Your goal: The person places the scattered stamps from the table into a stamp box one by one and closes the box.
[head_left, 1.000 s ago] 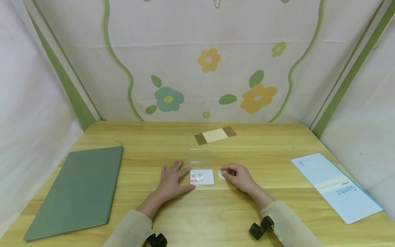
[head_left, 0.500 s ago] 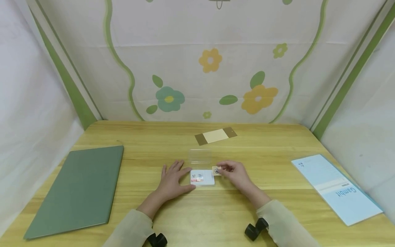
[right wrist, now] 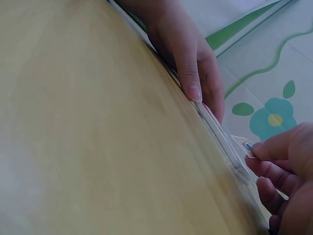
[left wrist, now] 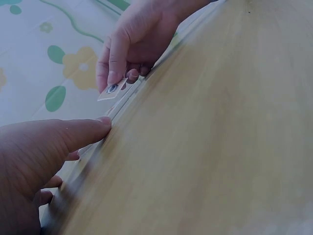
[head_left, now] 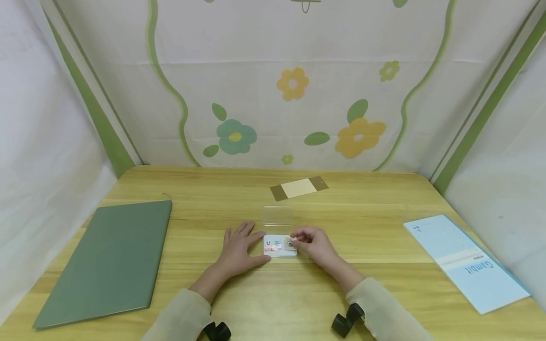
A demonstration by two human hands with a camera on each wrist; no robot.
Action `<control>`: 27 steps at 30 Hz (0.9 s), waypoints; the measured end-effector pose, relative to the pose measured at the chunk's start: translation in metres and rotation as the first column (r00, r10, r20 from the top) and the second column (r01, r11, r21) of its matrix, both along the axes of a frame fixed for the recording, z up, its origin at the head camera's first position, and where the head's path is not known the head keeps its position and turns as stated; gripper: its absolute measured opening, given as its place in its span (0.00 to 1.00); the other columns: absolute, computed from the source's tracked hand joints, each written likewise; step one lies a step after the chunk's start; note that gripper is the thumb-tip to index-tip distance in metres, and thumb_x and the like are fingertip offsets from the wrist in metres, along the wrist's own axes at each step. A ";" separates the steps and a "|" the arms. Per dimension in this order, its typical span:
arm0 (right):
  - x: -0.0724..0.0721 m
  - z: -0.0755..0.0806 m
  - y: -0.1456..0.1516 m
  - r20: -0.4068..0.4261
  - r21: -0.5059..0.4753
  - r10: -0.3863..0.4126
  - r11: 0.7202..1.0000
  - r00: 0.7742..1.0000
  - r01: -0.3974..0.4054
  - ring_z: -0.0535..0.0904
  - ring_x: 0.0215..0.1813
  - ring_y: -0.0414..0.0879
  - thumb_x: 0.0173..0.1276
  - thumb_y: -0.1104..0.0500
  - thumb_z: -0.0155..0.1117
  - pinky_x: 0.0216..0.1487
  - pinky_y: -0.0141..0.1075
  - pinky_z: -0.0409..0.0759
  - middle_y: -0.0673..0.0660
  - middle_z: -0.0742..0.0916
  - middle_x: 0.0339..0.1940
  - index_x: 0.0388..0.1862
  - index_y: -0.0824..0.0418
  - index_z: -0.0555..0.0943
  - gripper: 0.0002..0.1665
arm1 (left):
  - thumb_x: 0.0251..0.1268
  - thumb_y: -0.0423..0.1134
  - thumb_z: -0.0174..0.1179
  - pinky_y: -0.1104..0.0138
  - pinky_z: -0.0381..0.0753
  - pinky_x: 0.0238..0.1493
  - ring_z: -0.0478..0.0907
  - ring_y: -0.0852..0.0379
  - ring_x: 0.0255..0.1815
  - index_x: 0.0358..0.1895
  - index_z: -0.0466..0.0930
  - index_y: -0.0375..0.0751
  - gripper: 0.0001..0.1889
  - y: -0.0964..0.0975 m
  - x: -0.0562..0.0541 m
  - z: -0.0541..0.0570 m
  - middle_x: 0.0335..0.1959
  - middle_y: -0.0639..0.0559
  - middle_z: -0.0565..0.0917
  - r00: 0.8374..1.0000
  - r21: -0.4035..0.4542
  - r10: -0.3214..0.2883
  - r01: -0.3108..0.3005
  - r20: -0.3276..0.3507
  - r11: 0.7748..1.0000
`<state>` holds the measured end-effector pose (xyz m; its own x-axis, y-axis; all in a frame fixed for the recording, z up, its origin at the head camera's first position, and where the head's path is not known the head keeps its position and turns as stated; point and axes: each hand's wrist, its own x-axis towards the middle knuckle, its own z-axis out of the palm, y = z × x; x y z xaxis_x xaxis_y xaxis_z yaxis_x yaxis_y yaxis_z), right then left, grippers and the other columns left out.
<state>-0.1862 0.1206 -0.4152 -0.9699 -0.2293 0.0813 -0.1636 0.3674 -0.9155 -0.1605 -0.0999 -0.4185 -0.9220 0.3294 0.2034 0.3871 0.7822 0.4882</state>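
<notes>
A small square sticker point(head_left: 288, 243) point(left wrist: 110, 91) point(right wrist: 241, 143), pale with a dark round emblem, is pinched between the thumb and index finger of my right hand point(head_left: 315, 246) point(left wrist: 139, 41). It is held tilted over the right end of a white card point(head_left: 278, 240) that bears print and a shiny label. This card sits in a shallow clear plastic case, whose transparent lid point(head_left: 277, 216) lies behind it. My left hand point(head_left: 239, 251) point(right wrist: 188, 58) spreads on the table, thumb and index finger touching the case's left corners.
To the left lies a large green folder point(head_left: 106, 260). A light blue booklet point(head_left: 465, 260) marked "Gambit" is at the right. Behind the case rests a brown and cream strip point(head_left: 299, 188) on the wooden table point(head_left: 273, 303). Patterned cloth point(head_left: 260, 42) surrounds the table's back and sides.
My right hand has carried the sticker leftward, from the table beside the case to above the card's right end. My left hand has stayed in place.
</notes>
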 end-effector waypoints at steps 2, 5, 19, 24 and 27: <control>0.000 -0.001 0.000 -0.013 0.023 0.003 1.000 1.000 -0.003 0.70 0.24 0.44 0.49 0.71 0.64 0.24 0.30 0.68 0.52 0.79 0.21 0.28 0.63 0.80 0.07 | 0.43 0.59 0.60 0.43 0.35 0.55 0.49 0.43 0.63 0.54 0.72 0.48 0.32 0.000 0.000 0.000 0.61 0.40 0.60 1.000 0.001 0.000 0.000 -0.001 1.000; 0.000 -0.003 -0.001 -0.036 0.057 0.006 0.998 0.999 -0.004 0.69 0.23 0.43 0.48 0.71 0.64 0.23 0.30 0.68 0.51 0.78 0.20 0.28 0.63 0.80 0.07 | 0.44 0.59 0.60 0.43 0.35 0.55 0.48 0.43 0.63 0.54 0.72 0.47 0.32 0.000 0.000 0.000 0.61 0.40 0.60 1.000 0.000 0.000 0.000 -0.002 1.000; 0.003 -0.004 -0.004 -0.089 0.119 0.027 0.993 0.996 -0.016 0.66 0.22 0.43 0.49 0.70 0.64 0.21 0.29 0.64 0.51 0.74 0.20 0.28 0.63 0.79 0.06 | 0.44 0.60 0.59 0.43 0.34 0.55 0.48 0.43 0.64 0.54 0.71 0.48 0.32 0.000 -0.002 -0.003 0.61 0.40 0.60 1.000 -0.012 -0.004 0.004 -0.006 1.000; 0.001 -0.006 -0.002 -0.107 0.140 0.043 0.990 0.993 -0.028 0.66 0.23 0.43 0.50 0.69 0.64 0.22 0.29 0.66 0.50 0.74 0.20 0.28 0.62 0.79 0.06 | 0.44 0.60 0.59 0.43 0.34 0.56 0.48 0.43 0.63 0.54 0.71 0.47 0.33 -0.001 -0.001 -0.002 0.61 0.40 0.60 1.000 -0.013 -0.002 0.002 -0.003 1.000; 0.002 -0.005 -0.003 -0.106 0.139 0.039 0.990 0.994 -0.024 0.66 0.23 0.43 0.49 0.69 0.64 0.22 0.30 0.66 0.50 0.74 0.20 0.29 0.63 0.79 0.07 | 0.43 0.59 0.60 0.42 0.34 0.55 0.48 0.43 0.63 0.54 0.72 0.47 0.33 0.000 -0.001 -0.002 0.61 0.40 0.60 1.000 -0.005 -0.003 0.003 -0.005 1.000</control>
